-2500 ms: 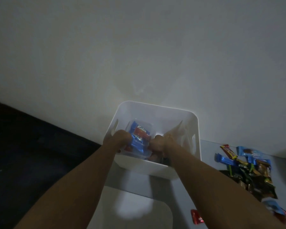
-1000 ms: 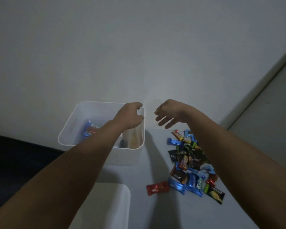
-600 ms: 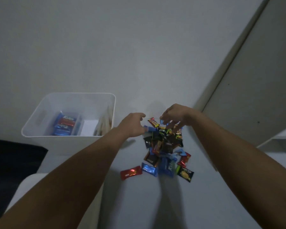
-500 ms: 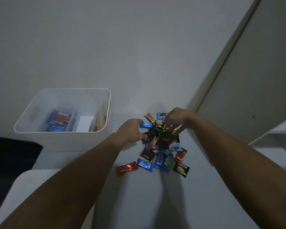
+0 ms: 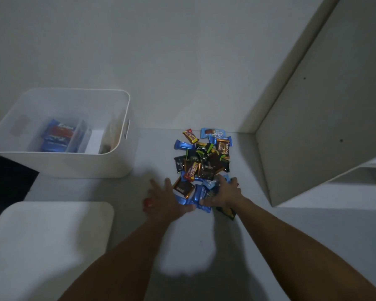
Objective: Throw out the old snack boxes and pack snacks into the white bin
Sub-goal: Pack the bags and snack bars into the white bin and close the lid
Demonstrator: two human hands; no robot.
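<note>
A: What's the biggest thing there?

B: The pale desk [image 5: 204, 246] that everything sits on, backed by a plain wall. An open white cabinet door [image 5: 321, 127] angles in from the right.

A: And the white bin [image 5: 74, 164]?

B: It stands at the far left of the desk, against the wall. Inside lies a clear pack of blue-and-red wrapped snacks [image 5: 59, 135], with a slim tan packet upright against the right wall of the bin. A flat white lid [image 5: 46, 246] lies in front of the bin, nearer the person.

A: Where are the loose snacks?

B: In a snack pile [image 5: 202, 166] on the desk, to the right of the bin and well apart from it: blue, black, brown and yellow-red wrappers overlapping each other.

A: What about the hands?

B: Both reach to the near edge of the pile. The left hand [image 5: 167, 200] lies flat with its fingers spread straight, touching the blue wrappers at the pile's near-left corner; its grip has hold of nothing. A small red candy [image 5: 147, 202] shows just at its left edge.

A: And the right hand [image 5: 224, 192]?

B: It rests on the near-right part of the pile, fingers bent down among the wrappers. Whether that grip has closed on any packet, I cannot tell.
</note>
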